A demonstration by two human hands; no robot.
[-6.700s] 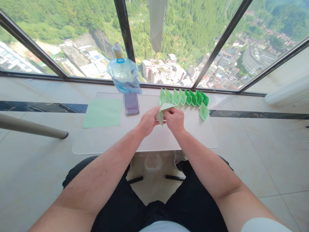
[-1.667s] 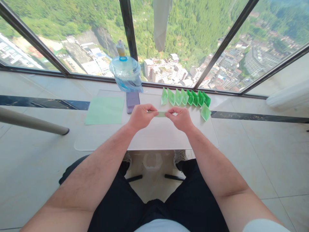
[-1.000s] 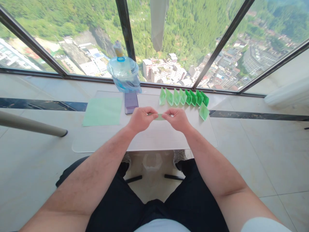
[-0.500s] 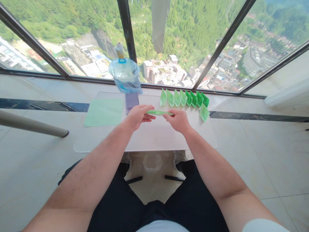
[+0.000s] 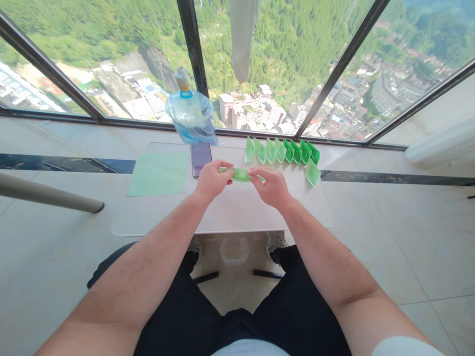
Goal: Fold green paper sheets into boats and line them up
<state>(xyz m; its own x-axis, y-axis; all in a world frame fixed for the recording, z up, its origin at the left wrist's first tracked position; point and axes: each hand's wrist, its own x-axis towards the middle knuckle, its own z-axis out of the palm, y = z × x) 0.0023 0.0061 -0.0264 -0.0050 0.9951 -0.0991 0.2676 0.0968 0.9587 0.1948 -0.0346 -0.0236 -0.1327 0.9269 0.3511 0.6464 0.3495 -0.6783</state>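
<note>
A folded piece of light green paper (image 5: 241,175) is stretched between my two hands, just above the white table (image 5: 237,212). My left hand (image 5: 214,179) pinches its left end, thumb on the near side. At the other end, my right hand (image 5: 270,185) grips it between thumb and fingers. Part of each end is hidden by the fingers. To the right, several folded green paper boats (image 5: 279,150) stand in a row at the table's far edge, pale ones on the left and darker ones on the right. One more pale paper boat (image 5: 312,172) sits nearer, at the row's right end.
Flat light green sheets (image 5: 159,173) lie at the table's left. A phone (image 5: 201,157) rests beyond my left hand. A large water bottle (image 5: 191,116) stands behind the table by the window. A grey pole (image 5: 52,193) reaches in from the left.
The folded paper has been turned so that more of its green face shows. My left fingers have closed in on its left end, and my right fingers have shifted their grip.
</note>
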